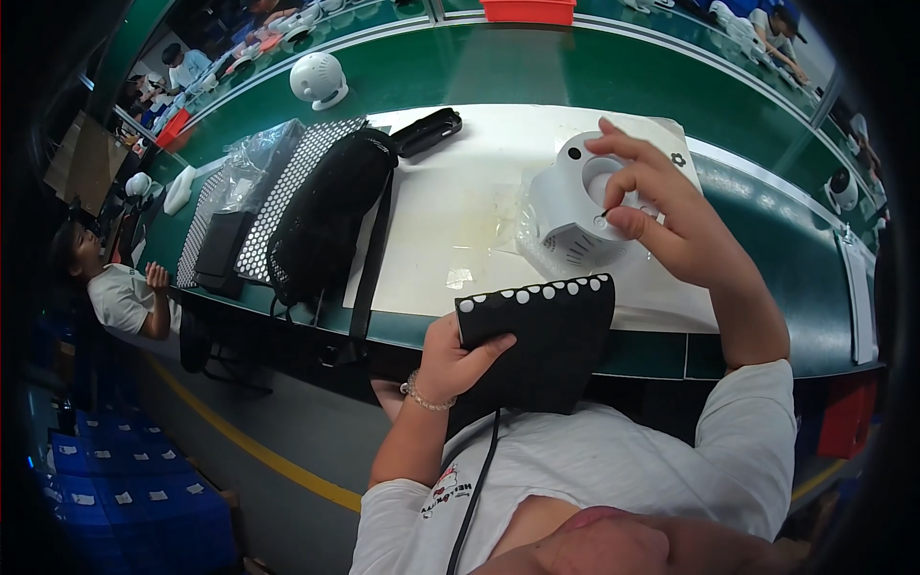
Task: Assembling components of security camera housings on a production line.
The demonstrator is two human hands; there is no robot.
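Note:
My left hand point(452, 362) grips a black sheet point(537, 350) by its left side, thumb on top. White round pads line the sheet's upper edge. Over a white plastic housing point(575, 225), my right hand point(661, 206) is closed in a pinch, with thumb and forefinger tips close to the housing's face. Something small and dark shows at those tips, too small to name. The housing has a round black spot, a round recess partly hidden by my fingers, and a slotted vent. Clear bubble wrap point(530, 235) lies under and beside it.
A black bag point(331, 211) with a strap lies left of the white work mat point(436, 225). Beyond it are dotted sheets point(287, 206), a clear plastic bag point(251, 163) and a black box point(225, 251). A white round device point(319, 80) stands further back. Another person point(125, 292) sits at left.

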